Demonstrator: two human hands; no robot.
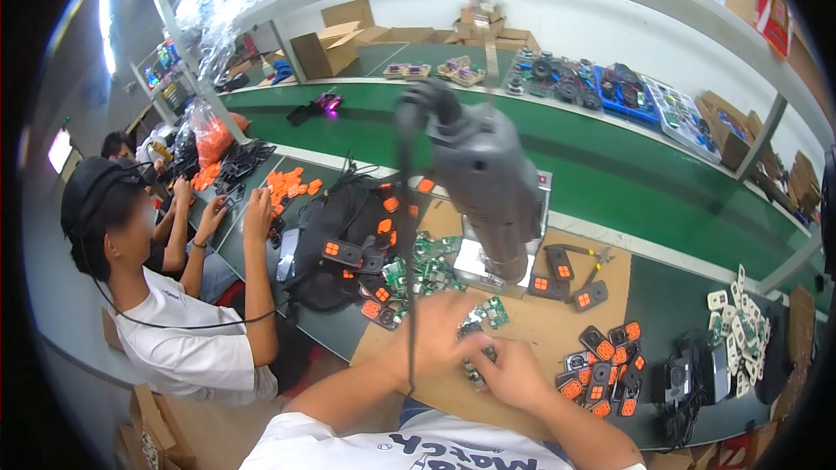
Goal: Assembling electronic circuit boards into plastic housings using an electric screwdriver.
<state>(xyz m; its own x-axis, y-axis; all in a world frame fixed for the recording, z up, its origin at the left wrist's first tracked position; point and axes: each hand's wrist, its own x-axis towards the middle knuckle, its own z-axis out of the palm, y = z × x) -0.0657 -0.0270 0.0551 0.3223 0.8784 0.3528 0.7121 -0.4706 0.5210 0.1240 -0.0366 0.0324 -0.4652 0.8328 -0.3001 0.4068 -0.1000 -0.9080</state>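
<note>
My left hand [444, 331] and my right hand [514, 372] meet over the cardboard mat, both closed around a small circuit board [475, 371]. The right thumb and fingers pinch it, while the left hand's fingers are partly hidden. Another green circuit board [495, 312] shows just beyond my left fingers; whether they touch it I cannot tell. A pile of green circuit boards [427, 265] lies to the left. Above my hands hangs a grey power tool [488, 183] with a black cable, over a silver metal fixture [475, 261].
Black-and-orange remote-like units [601, 365] are heaped at the right, near white casings [740, 331]. Pliers [595, 271] lie beyond on the cardboard mat [566, 322]. A co-worker [174, 322] sits at the left, hands raised by orange pieces [287, 187]. A green conveyor belt [575, 165] runs behind.
</note>
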